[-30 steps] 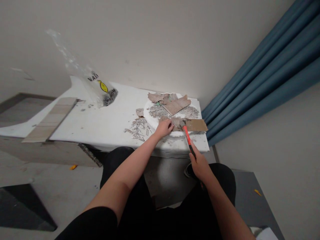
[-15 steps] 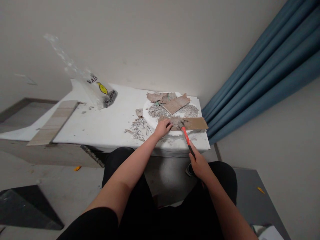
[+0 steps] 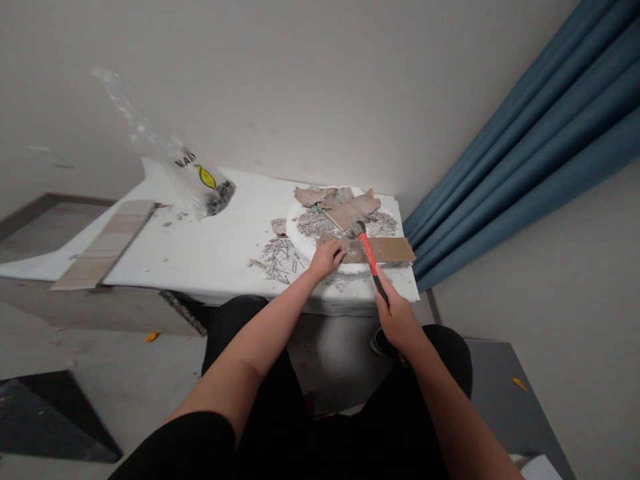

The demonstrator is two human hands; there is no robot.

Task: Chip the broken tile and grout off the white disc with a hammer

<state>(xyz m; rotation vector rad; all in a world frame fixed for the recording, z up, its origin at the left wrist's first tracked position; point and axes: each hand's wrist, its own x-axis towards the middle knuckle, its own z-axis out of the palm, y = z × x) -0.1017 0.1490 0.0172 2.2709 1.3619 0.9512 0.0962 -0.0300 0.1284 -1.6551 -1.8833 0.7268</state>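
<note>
My right hand [image 3: 399, 321] is wrapped round the black grip of a hammer [image 3: 369, 255] with a red handle. The hammer's metal head is raised slightly over a strip of brown board [image 3: 394, 250]. My left hand [image 3: 327, 259] grips the left end of that strip, fingers curled against it. The strip lies across the front of a round white slab [image 3: 296, 241] strewn with grey crumbs. Torn, crumbly board pieces [image 3: 345, 208] rest at the back of the slab. To its left lie several loose nails or pins among debris [image 3: 281, 260].
A clear plastic bag [image 3: 193, 183] with dark contents stands on the white-covered table [image 3: 225, 247]. A wood-patterned plank [image 3: 107, 247] lies at the table's left. Blue curtains [image 3: 515, 133] hang at the right. Orange bits [image 3: 151, 337] and a dark panel [image 3: 55, 420] lie below.
The hammer's head has risen off the board strip and shifted slightly left and away from me. My left hand stays at the strip's left end.
</note>
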